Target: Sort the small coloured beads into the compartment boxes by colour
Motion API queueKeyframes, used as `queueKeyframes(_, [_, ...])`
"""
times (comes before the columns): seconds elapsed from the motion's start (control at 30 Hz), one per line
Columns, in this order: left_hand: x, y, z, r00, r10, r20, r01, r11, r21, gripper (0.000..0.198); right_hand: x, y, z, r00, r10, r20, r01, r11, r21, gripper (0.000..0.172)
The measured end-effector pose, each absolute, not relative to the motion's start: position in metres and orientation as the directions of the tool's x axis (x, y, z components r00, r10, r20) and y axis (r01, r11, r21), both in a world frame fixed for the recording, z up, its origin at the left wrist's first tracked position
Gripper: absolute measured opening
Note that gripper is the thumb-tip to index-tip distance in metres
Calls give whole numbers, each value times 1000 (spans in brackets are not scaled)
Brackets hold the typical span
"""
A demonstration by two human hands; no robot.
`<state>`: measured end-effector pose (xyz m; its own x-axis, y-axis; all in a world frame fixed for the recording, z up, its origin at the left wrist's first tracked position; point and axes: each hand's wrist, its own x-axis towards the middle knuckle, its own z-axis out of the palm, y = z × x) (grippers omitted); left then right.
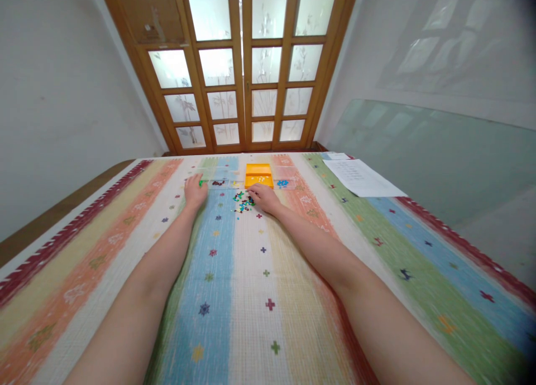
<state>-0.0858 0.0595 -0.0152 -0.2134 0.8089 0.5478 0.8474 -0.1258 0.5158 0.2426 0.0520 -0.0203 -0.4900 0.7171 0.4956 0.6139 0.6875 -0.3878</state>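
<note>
Both my arms stretch forward over a striped cloth (pixel 251 296). My left hand (pixel 195 191) rests with fingers curled near a clear compartment holding green beads (pixel 201 182). My right hand (pixel 263 196) lies at the edge of a small heap of mixed coloured beads (pixel 242 202), fingertips pinched together at the pile; what they hold is too small to see. Just beyond stands an orange tray (pixel 258 174) with a few pale beads inside. Clear compartments with dark beads (pixel 218 182) and blue beads (pixel 282 182) sit on either side of it.
A sheet of white paper (pixel 360 177) lies at the far right of the cloth. Wooden doors with frosted glass panes (pixel 243 67) stand behind the table. A glass pane (pixel 439 150) leans against the right wall.
</note>
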Motion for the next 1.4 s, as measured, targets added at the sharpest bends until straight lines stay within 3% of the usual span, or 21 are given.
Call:
queueKeyframes(0.13, [-75,54,-14,-86,850,520,900,-158,406,41,243,50,-18,-507,702,500,603,703,-377,25])
queueKeyframes(0.33, [-32,40,-5,419,815,400,809,-535,244,32,243,48,-14,-512,708,487,614,698,-369,24])
queueKeyframes(0.47, [-13,35,-6,565,743,358,729,-653,205,34,243,48,-13,-512,715,476,621,691,-370,25])
queueKeyframes(1.4, [-13,37,-9,517,780,354,781,-598,177,36,243,48,-15,-527,709,469,633,696,-340,27])
